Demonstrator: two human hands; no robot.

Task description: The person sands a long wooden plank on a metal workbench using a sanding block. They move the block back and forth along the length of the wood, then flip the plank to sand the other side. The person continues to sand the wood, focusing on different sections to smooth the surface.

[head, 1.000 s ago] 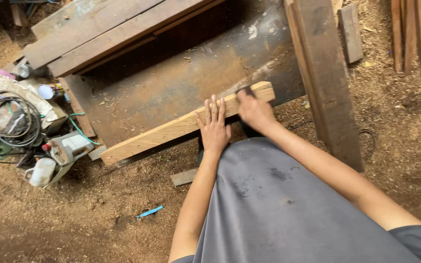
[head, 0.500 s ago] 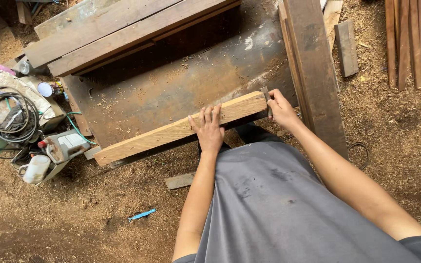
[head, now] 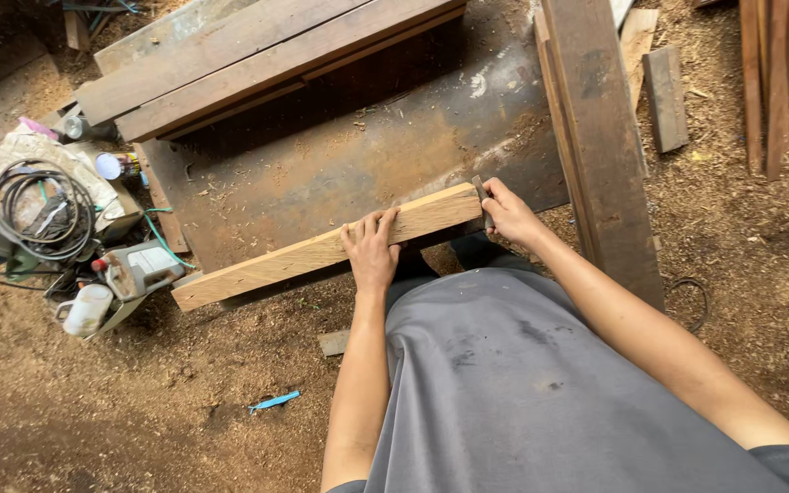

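Left hand: your left hand (head: 372, 251) is lying flat on the pale wooden plank (head: 326, 246) just left of the frame's centre, fingers spread over its top face and pressing down on it.
Left grip: it is staying spread, palm down, not closing around anything.
Right hand: your right hand (head: 507, 212) is sitting at the plank's right end, right of centre, fingers curled.
Right grip: it is pinching a small dark flat piece (head: 483, 196) against the end of the plank; what that piece is cannot be told.
Plank: it is lying at a slant from the lower left up to the right, resting on the near edge of the dark, worn counter (head: 340, 160) in the upper middle of the frame.
Counter top: dark boards (head: 267, 55) are lying stacked along its far side at the top of the frame.
Beam: a broad dark beam (head: 600, 146) is running down the right of the counter, just beside your right hand.
Upper right: a short wood block (head: 666, 87) and several long slats (head: 783, 82) are lying on the sawdust-covered floor (head: 139, 402).
Left edge: a coil of dark cable (head: 38, 205), a power tool (head: 143, 267) and a white jug (head: 87, 309) are sitting together on the floor.
Lower middle: a small blue object (head: 274, 401) is lying on the sawdust, well apart from both hands.
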